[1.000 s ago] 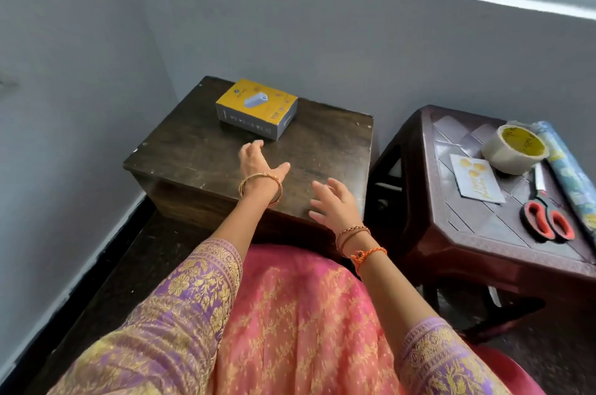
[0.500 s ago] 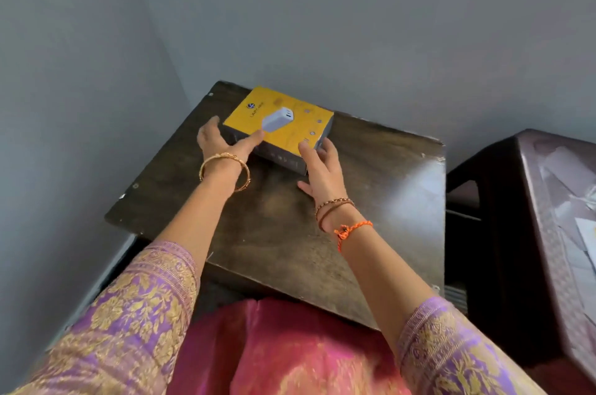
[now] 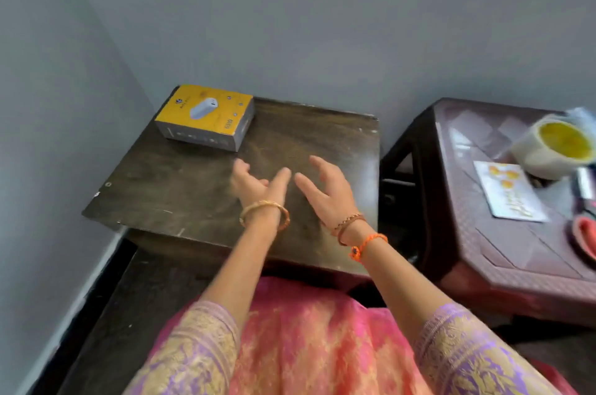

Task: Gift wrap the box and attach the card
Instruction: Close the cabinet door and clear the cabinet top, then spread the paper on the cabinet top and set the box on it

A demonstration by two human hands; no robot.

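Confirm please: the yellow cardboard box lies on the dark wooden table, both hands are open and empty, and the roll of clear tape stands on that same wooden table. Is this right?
One point is wrong. The roll of clear tape stands on the maroon plastic table at the right, not on the dark wooden table. The head view shows it. The yellow cardboard box does lie on the wooden table, and the left hand and right hand are open and empty.

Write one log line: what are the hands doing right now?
left hand: open, empty | right hand: open, empty | yellow cardboard box: unwrapped, far-left corner of dark wooden table
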